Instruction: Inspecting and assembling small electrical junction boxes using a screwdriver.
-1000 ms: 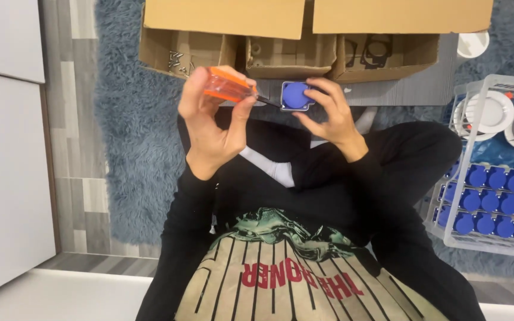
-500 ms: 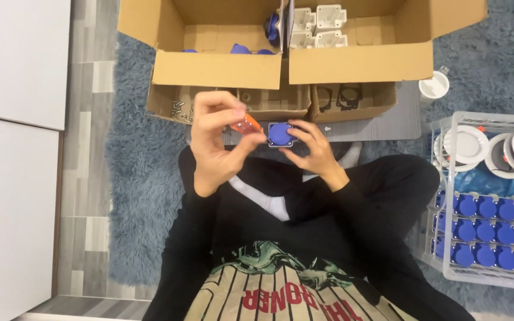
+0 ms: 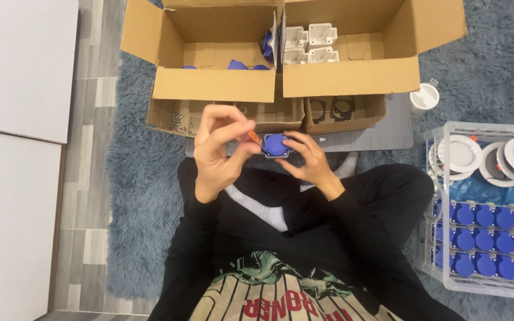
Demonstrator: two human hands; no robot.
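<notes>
The floor (image 3: 93, 89) was laid with grey wood-look planks, running in pale and darker strips down the left side. Over it lay a shaggy blue-grey rug (image 3: 144, 196) that filled most of the view and reached the right edge. At the far left stood white flat-fronted furniture (image 3: 16, 178), its panels parted by a thin dark seam. A ribbed grey mat (image 3: 382, 134) lay on the rug near the top. The light was soft and even, throwing only faint shadows.

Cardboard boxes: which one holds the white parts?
The right-hand big box; white square parts sit inside, while the left big box holds only blue pieces.
</notes>
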